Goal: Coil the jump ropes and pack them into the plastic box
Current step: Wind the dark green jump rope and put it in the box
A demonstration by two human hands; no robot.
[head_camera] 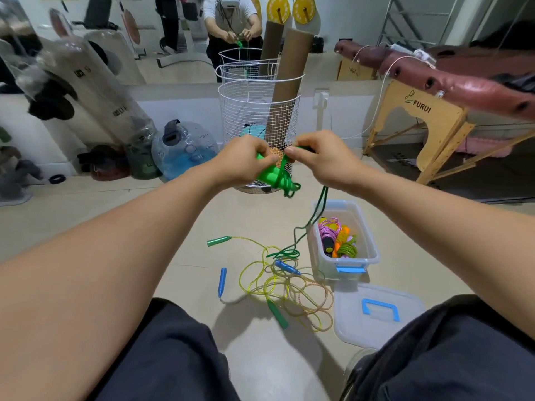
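Note:
My left hand (246, 160) grips the bright green handles (267, 175) of a green jump rope, with cord loops wound around them. My right hand (315, 159) pinches the dark green cord (314, 215), which hangs down to the floor beside the clear plastic box (372, 247). The box holds several coiled ropes in pink, orange and green (337, 238). On the floor lie tangled ropes: a yellow one (254, 273) with green handles (219, 241) and a beige one (312, 296) with blue handles (222, 280).
The box lid (376, 314) with a blue handle lies on the floor near my right knee. A white wire basket (257, 117) with cardboard tubes stands behind my hands. A massage table (434, 117) is at right, bags and a water jug (185, 149) at left.

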